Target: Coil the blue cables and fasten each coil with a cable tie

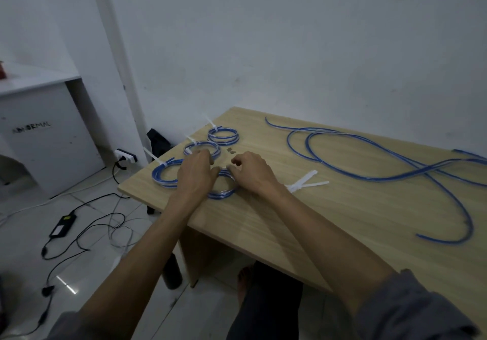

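On the light wooden bench, loose blue cables sprawl well right of the right hand. The left hand presses a fourth blue cable coil, still untied; the right hand's fingers curl at its rim, seemingly pinching. Three tied coils lie beyond the left hand. Next comes a white cable tie, just right of the right hand.

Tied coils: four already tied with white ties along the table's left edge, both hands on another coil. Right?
Not four. The head view shows three tied coils along the table's left edge. The left hand and right hand are on another coil, as stated.
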`<control>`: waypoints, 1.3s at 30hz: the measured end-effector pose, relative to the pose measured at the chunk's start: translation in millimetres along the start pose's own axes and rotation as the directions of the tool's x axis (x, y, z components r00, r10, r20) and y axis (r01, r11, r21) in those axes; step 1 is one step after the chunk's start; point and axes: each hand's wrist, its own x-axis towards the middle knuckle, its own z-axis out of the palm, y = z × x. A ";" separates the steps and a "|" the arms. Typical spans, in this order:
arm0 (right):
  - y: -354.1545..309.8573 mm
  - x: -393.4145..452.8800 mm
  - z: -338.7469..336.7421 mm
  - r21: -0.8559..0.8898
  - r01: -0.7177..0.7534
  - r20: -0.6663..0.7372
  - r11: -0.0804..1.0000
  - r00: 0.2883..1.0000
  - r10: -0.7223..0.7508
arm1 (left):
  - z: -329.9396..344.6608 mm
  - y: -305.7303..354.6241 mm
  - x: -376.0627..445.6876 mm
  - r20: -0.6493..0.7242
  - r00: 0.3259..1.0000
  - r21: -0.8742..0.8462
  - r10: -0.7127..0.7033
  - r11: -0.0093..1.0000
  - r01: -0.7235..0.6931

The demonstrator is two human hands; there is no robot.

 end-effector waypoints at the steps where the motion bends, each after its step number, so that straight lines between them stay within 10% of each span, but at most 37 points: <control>1: 4.7 -1.7 -5.5 0.005 -0.002 -0.016 1.000 1.000 0.002 | 1.8 5.0 1.1 -0.010 1.000 -0.032 0.027 0.999 -0.028; 21: 193.5 -91.1 -116.8 -0.324 -0.328 -0.073 0.887 0.944 0.323 | 90.9 152.1 7.3 0.242 0.907 -0.413 0.345 0.883 -0.225; 39: 202.0 -118.2 -172.2 -0.147 -0.096 -0.352 0.984 0.935 0.039 | 109.3 245.6 24.0 0.044 0.805 -0.405 0.592 0.747 -0.527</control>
